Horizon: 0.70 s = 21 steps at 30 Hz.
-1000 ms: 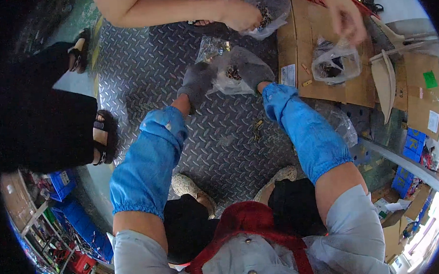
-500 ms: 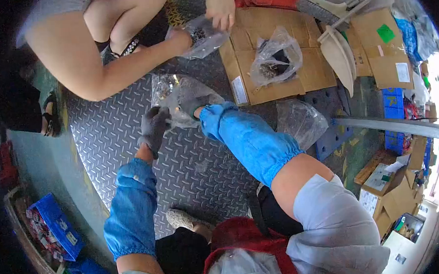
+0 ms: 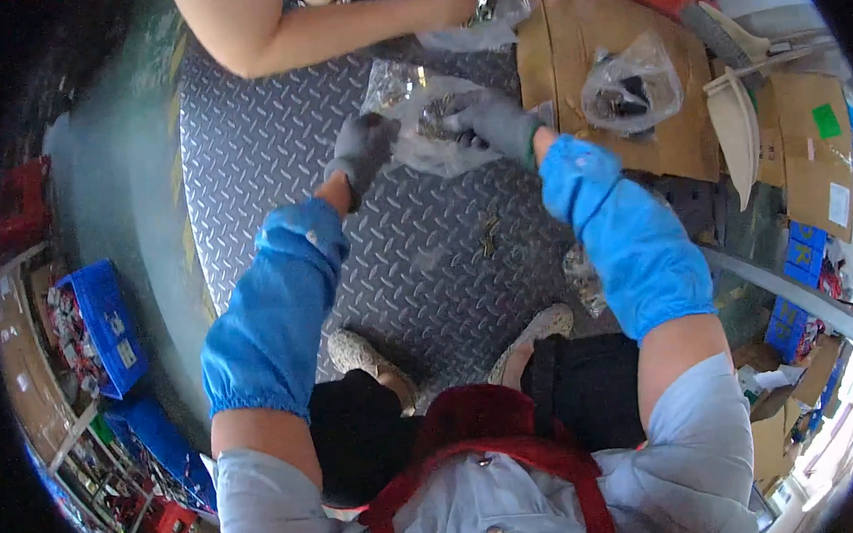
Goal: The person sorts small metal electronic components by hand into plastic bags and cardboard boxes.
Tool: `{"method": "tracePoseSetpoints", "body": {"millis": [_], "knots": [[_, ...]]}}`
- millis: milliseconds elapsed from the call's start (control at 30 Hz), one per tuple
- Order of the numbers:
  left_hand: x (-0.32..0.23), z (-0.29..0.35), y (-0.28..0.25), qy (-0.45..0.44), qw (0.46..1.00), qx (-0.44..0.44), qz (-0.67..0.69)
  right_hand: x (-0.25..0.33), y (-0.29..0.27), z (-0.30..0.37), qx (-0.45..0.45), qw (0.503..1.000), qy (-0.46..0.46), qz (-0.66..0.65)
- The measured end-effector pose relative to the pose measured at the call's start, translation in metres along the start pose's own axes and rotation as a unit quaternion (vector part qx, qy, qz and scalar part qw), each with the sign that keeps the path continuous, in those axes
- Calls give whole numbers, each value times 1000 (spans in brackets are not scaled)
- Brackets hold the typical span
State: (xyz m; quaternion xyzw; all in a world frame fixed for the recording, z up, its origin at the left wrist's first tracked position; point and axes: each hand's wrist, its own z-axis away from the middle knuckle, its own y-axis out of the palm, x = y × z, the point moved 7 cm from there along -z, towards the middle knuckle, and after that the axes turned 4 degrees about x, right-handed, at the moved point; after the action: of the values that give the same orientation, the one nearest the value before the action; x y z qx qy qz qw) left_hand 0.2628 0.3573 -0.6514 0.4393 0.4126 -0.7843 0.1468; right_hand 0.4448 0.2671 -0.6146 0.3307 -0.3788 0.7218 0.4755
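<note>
A clear plastic bag with small shiny metal pieces in its far part lies on the diamond-patterned metal plate. My left hand, in a grey glove, is closed on the bag's left edge. Over the bag's right side is my gloved right hand, its fingers curled round small metal parts; how many it holds is hidden. A small brassy metal piece lies on the plate nearer to me. Across the plate, a co-worker's hands hold another clear bag, partly blurred.
Flattened cardboard at the far right bears an open plastic bag with dark contents. Beside it are a beige dustpan-like scoop and a metal bar. Blue bins stand at the left. Another clear bag lies by my right sleeve.
My view has shifted, so my feet show more fully. My right hand has moved from the bag's near right edge onto its top, with metal parts at its fingers. My left hand stays at the bag.
</note>
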Motion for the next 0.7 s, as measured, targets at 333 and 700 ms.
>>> {"method": "tracePoseSetpoints", "body": {"millis": [333,700], "knots": [[-12,16,19,-111,987,58,103,-97,95,61,292,864,-34,410],[-13,28,24,-95,983,69,141,72,-23,114,-84,944,14,318]]}}
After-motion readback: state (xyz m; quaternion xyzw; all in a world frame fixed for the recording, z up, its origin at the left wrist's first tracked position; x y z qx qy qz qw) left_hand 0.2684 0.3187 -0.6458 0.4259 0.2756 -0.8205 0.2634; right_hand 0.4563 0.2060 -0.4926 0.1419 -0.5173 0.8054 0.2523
